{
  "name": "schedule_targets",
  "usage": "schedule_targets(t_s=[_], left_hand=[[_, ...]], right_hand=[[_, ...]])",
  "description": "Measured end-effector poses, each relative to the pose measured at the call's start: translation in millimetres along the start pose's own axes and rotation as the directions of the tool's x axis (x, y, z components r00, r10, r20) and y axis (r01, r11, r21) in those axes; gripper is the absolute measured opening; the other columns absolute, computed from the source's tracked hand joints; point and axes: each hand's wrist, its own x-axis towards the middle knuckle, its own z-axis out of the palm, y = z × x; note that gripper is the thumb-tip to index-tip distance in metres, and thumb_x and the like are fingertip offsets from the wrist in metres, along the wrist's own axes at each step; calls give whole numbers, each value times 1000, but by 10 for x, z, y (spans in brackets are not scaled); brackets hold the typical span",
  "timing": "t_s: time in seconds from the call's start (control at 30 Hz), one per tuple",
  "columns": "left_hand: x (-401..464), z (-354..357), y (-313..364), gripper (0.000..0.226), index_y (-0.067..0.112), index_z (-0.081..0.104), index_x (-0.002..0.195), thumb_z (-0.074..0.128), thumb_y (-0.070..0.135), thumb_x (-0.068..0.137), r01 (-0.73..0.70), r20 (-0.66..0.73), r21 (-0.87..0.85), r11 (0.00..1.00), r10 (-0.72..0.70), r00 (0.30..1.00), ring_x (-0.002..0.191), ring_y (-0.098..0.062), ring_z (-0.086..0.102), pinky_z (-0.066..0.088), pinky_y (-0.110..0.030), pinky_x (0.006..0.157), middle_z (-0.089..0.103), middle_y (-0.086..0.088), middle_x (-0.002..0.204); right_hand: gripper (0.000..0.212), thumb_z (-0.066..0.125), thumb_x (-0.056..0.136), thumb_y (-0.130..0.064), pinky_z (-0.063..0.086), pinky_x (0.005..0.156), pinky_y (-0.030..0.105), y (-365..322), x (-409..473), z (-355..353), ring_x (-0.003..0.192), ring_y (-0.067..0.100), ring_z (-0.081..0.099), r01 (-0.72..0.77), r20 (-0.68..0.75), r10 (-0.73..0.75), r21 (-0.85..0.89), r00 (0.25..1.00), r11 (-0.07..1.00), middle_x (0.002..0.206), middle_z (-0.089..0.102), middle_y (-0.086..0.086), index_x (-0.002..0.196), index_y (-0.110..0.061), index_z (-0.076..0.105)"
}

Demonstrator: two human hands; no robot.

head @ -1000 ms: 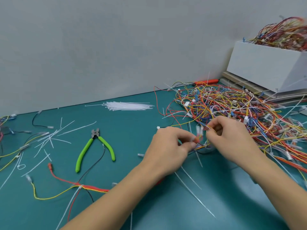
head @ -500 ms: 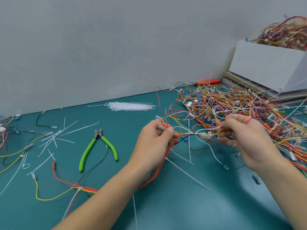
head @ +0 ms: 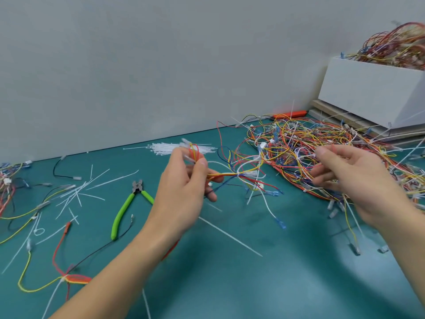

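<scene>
My left hand [head: 184,194] pinches a small bundle of coloured wires [head: 232,174] between thumb and fingers, lifted above the green table mat. The bundle's red, yellow, blue and white strands trail right, with blue terminals hanging down. My right hand [head: 351,183] hovers over the edge of the big tangled wire pile [head: 322,153]; its fingers are spread and loosely bent, with a few strands running through them. No firm grip on a wire shows there.
Green-handled cutters [head: 131,206] lie left of my left hand. White cable ties [head: 181,148] lie heaped by the wall, cut tie ends [head: 76,192] scattered left. A tied wire set [head: 69,277] lies front left. A white box [head: 372,93] full of wires stands back right.
My hands have drawn apart. The left hand has lifted the bundle up and to the left, away from the pile; the right hand has let go and opened over the pile.
</scene>
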Motion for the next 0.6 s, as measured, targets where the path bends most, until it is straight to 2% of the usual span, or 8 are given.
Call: schedule_targets(t_s=[0.13, 0.2, 0.27, 0.37, 0.47, 0.5, 0.53, 0.6], left_hand=[[79, -251, 181, 9, 29, 50, 99, 50, 25, 108, -157, -51, 73, 985, 161, 986, 64, -7, 64, 44, -12, 57, 78, 2, 80], [99, -394, 283, 8, 33, 50, 97, 51, 29, 104, -216, -60, 102, 971, 223, 973, 62, -8, 64, 46, -14, 56, 77, 2, 77], [107, -537, 353, 6, 35, 49, 96, 50, 33, 101, -264, -29, 179, 948, 273, 962, 58, -16, 63, 50, -20, 55, 75, 1, 75], [113, -741, 383, 2, 36, 50, 96, 50, 35, 98, -252, 97, 246, 936, 235, 967, 60, -18, 64, 52, -23, 56, 72, -2, 74], [100, -876, 380, 6, 39, 54, 96, 51, 34, 96, -267, 163, 254, 930, 231, 959, 68, -16, 68, 55, -26, 59, 70, -1, 74], [92, -908, 372, 8, 41, 54, 96, 52, 33, 96, -283, 147, 247, 927, 253, 956, 69, -15, 69, 55, -27, 60, 70, -1, 75], [86, -934, 362, 10, 42, 54, 96, 52, 32, 97, -302, 123, 234, 924, 280, 952, 69, -14, 69, 54, -27, 60, 70, 0, 76], [83, -983, 344, 15, 44, 54, 98, 52, 29, 98, -352, 79, 228, 908, 343, 936, 68, -13, 67, 52, -24, 59, 69, 0, 77]], right_hand=[[20, 63, 102, -30, 57, 61, 30, 28, 23, 33, 56, 15, 69, -21, 0, 21, -40, 1000, 999, 74, 76, 8, 91, -14, 67], [22, 61, 103, -30, 58, 56, 26, 32, 43, 66, 53, 14, 68, -31, -2, 31, -33, 1000, 999, 70, 74, 7, 89, -13, 64], [22, 62, 103, -29, 59, 55, 26, -14, 66, 104, 51, 13, 64, -106, 32, 102, 143, 994, 984, 68, 71, 4, 88, -14, 63], [18, 58, 104, -29, 61, 74, 34, -102, 137, 144, 72, 13, 72, -186, 103, 159, 376, 982, 908, 87, 77, 1, 90, -20, 64], [6, 62, 98, -19, 60, 77, 36, -209, 188, 210, 75, 11, 73, -335, 240, 238, 556, 941, 761, 88, 75, -3, 92, -19, 64], [1, 65, 92, -17, 58, 77, 36, -235, 186, 250, 70, 10, 72, -378, 287, 255, 562, 923, 736, 81, 72, -4, 91, -17, 65], [6, 68, 87, -16, 57, 78, 36, -239, 182, 286, 66, 10, 70, -390, 304, 261, 524, 916, 757, 76, 68, -5, 93, -16, 66], [10, 67, 94, -16, 56, 78, 38, -201, 167, 363, 60, 12, 67, -317, 261, 235, 337, 936, 887, 71, 67, -2, 103, -12, 68]])
